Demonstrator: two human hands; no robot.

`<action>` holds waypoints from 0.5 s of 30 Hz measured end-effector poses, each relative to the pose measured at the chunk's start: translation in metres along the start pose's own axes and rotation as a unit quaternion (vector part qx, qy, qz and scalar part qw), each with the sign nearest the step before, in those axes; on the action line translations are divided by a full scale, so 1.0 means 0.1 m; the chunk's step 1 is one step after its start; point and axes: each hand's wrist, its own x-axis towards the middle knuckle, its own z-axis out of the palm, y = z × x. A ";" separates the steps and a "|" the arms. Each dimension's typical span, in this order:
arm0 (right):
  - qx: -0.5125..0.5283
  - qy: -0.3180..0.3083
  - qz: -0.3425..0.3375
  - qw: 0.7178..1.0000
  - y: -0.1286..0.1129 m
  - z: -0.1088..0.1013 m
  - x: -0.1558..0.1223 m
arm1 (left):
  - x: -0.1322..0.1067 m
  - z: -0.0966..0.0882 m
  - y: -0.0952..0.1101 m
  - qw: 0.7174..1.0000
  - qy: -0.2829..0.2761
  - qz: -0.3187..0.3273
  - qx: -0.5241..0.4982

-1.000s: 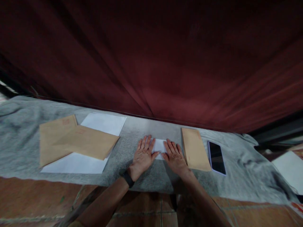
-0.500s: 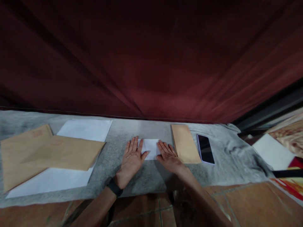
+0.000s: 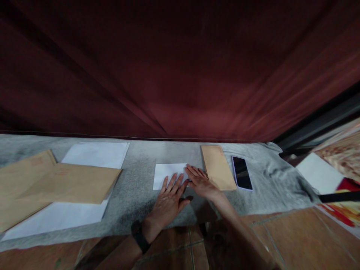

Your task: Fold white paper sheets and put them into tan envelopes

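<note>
A small folded white paper (image 3: 168, 173) lies on the grey cloth (image 3: 135, 195) in front of me. My left hand (image 3: 169, 201) hovers flat with fingers spread over the paper's near edge, a black band on its wrist. Flat and open too, my right hand (image 3: 200, 182) rests its fingertips on the paper's right edge. Just right of that hand lies a narrow brown envelope (image 3: 218, 167).
A dark phone (image 3: 241, 173) lies right of the narrow envelope. Two large brown envelopes (image 3: 56, 183) sit on white sheets (image 3: 95, 154) at the left. A dark red curtain (image 3: 180, 75) hangs behind. Tiled floor (image 3: 281, 240) shows below, with papers at the far right.
My left hand has drawn back toward me off the folded paper, uncovering most of it. My right hand stays at the paper's right edge. The view has drifted slightly.
</note>
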 end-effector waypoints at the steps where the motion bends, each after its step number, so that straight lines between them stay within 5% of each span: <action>1: -0.002 0.003 -0.001 1.000 0.00 0.00 0.00 | -0.01 -0.02 0.00 1.000 -0.004 -0.001 0.000; 11: -0.012 -0.013 0.006 1.000 0.01 0.00 0.00 | -0.12 -0.12 0.01 0.999 -0.038 -0.013 -0.002; 15: -0.017 0.028 0.003 0.999 0.00 0.04 0.01 | -0.12 -0.13 0.02 0.998 -0.048 -0.023 -0.014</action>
